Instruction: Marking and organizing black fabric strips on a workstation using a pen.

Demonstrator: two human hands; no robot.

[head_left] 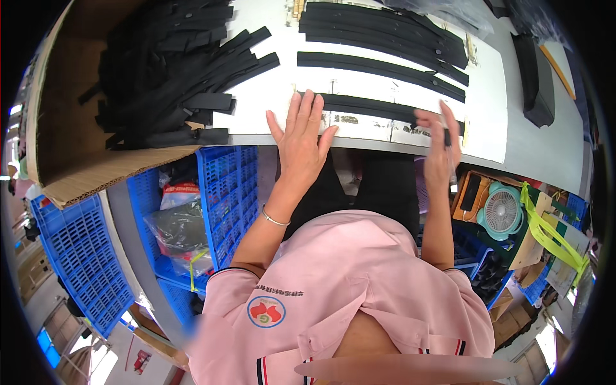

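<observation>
My left hand (301, 131) lies flat with fingers spread, its fingertips at the left end of a black fabric strip (366, 106). That strip runs along the near side of a white board (487, 122) on the table. Over the strip's right end is my right hand (440, 151), closed around a slim pen (453, 172) with a dark tip part and a pale barrel. Slight blur softens its fingers, and I cannot tell whether the pen touches the strip. Beyond lies a second black strip (378, 72), and past it a row of several overlapping black strips (378, 32).
A large heap of black strips (160, 83) spills from a cardboard box (70, 83) at the left. A dark block-like object (534, 80) sits at the far right. Blue crates (231, 205) stand below the table edge, and a teal fan (502, 210) is at lower right.
</observation>
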